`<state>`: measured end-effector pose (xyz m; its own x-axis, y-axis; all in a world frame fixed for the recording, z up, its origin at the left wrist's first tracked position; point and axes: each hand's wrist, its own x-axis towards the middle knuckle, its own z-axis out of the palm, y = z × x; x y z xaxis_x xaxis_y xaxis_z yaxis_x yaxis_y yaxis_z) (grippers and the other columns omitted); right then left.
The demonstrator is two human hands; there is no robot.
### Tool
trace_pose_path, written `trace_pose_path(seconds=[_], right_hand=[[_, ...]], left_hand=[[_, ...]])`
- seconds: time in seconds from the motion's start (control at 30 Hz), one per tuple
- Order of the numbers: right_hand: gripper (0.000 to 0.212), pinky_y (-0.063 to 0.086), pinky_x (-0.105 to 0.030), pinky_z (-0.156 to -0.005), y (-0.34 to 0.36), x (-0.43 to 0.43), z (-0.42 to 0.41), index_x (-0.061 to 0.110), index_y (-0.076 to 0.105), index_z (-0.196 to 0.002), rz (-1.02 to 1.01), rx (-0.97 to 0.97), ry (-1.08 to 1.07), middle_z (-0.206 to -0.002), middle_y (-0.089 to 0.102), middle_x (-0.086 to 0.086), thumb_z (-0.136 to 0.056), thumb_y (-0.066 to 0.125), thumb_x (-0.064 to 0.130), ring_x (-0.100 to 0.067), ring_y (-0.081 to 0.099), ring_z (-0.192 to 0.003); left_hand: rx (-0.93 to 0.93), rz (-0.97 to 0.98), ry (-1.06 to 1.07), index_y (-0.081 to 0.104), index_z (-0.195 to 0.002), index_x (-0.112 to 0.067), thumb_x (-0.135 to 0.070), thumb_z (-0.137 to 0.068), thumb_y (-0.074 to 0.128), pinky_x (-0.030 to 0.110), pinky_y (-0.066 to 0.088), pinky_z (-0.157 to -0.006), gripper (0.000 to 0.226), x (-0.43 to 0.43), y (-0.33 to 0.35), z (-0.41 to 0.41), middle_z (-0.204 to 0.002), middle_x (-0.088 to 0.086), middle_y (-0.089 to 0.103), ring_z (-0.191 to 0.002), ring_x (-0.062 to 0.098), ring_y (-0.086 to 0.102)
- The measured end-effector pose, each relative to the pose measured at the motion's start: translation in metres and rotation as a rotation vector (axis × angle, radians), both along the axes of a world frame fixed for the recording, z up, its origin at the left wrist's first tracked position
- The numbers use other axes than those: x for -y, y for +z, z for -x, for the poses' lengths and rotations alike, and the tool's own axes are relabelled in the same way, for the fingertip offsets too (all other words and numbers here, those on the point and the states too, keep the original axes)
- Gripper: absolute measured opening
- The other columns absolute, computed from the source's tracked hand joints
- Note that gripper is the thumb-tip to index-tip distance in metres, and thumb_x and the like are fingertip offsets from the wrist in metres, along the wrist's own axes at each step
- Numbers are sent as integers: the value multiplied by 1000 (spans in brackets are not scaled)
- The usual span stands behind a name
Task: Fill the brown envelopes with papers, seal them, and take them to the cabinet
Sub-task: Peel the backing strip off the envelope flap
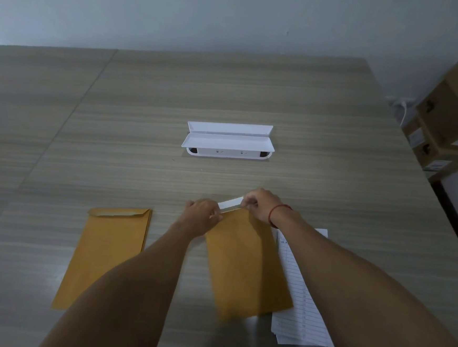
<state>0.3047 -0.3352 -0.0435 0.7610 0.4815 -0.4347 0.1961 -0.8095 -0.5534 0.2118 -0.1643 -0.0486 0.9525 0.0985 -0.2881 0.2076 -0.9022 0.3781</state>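
2 curled hands (204, 212) (261, 206) pinch envelope (245, 262) and strip (231, 203)

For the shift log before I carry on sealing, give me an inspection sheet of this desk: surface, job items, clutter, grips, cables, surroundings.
surface: wood-grain table, seam on its left part.
job's things: brown envelope held at its top, overlapping the printed papers; white strip at its top edge; second envelope flat to the left, untouched.
clutter: white socket box set in the table, lid open.
grips: left hand holds the envelope's top; right hand pinches the white strip.
cables: one white cable by the wall, far right.
surroundings: stacked cardboard boxes on the right; plain wall behind.
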Motion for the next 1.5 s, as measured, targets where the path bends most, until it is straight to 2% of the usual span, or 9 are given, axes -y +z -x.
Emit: trace_pose_path(seconds=[0.27,0.5,0.7,0.83,0.93,1.07,1.17,1.33,1.5], right_hand=[[37,29,-40,-111,1,-5,4,27,62,-123,169,25,175,-129,61,5,-89,62,41,-20,52,-123],[26,28,-37,-106,3,-3,4,24,64,-118,162,108,176,-120,65,3,-92,59,27,-21,56,-116],[22,27,-39,-108,-5,-4,5,24,68,-113,146,68,138,-120,66,2,-92,60,25,-22,55,-118],[21,34,-40,-110,-6,-5,8,21,71,-111,122,48,110,-121,67,1,-92,61,21,-20,58,-117],[19,48,-37,-100,-16,-7,14,18,72,-107,78,56,-17,-116,69,-1,-91,62,15,-21,63,-109],[19,51,-35,-93,-33,-9,23,15,66,-105,62,11,-253,-113,66,-4,-87,65,13,-23,62,-103],[28,50,-34,-93,-41,-12,30,15,61,-112,-16,-39,-393,-113,64,-2,-84,68,16,-22,61,-104],[28,50,-33,-95,-41,-24,34,21,63,-114,-54,6,-389,-111,67,2,-85,65,19,-19,62,-104],[22,49,-32,-93,-42,-31,35,20,66,-108,-72,43,-424,-107,69,2,-86,67,25,-19,64,-102]], left_hand=[[61,12,42,60,-101,-10,-21,-96,46,35,31,-94,19,9,1,-1,-105,5,68,-104,25,59],[130,11,67,62,-97,-13,-20,-93,50,30,23,-82,15,8,2,-3,-109,0,63,-108,20,55],[102,-62,30,63,-102,-17,-24,-95,48,33,26,-93,19,7,3,-5,-108,-1,65,-112,19,52],[43,-72,40,63,-100,-17,-25,-95,49,33,27,-95,17,3,-2,-4,-107,-1,65,-114,18,51],[40,-45,81,63,-100,-16,-25,-91,54,33,31,-97,15,-1,-11,1,-110,0,63,-115,20,51],[79,-87,94,52,-124,-18,-36,-84,66,32,38,-102,45,-4,-26,11,-126,0,54,-119,19,49],[-4,-74,98,36,-142,-17,-43,-87,62,36,31,-114,67,-5,-34,17,-151,2,36,-140,20,33],[-95,-114,59,12,-152,-14,-48,-96,42,38,9,-122,72,-7,-41,22,-162,3,4,-150,18,4],[-82,-25,61,9,-152,-11,-44,-97,44,38,13,-122,73,-10,-44,22,-162,6,3,-150,21,3]])
